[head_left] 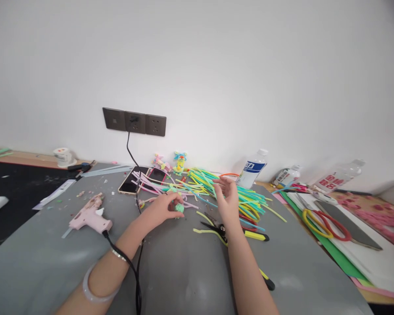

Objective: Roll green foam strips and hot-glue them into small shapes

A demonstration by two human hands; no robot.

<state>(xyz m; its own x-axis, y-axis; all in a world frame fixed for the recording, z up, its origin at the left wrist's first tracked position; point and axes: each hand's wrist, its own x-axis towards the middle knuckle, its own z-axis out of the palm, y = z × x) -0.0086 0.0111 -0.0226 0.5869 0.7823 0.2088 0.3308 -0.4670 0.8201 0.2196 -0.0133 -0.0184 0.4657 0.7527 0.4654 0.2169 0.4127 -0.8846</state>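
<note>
My left hand (169, 205) has its fingers closed around a small mint-green fuzzy piece (179, 208), partly hidden by the fingers. My right hand (227, 192) reaches over the left side of a pile of green, yellow and teal pipe cleaners (252, 199), thumb and fingers apart. Whether its fingertips touch a stem is hard to see. Beneath the right wrist lie cutting pliers (256, 236) with yellow and black handles, jaws apart. Lilac pipe cleaners (147, 186) are spread beyond my left hand. Two small fuzzy figures, one pink (160, 162) and one yellow-blue (180, 162), stand near the wall.
A pink glue gun (91, 216) lies at left, its black cord (136, 258) passing by my left forearm. A phone (133, 180) lies behind. A bottle (252, 169) stands by the wall. Scissors (326, 223) rest on sheets at right. A socket panel (134, 122) is on the wall.
</note>
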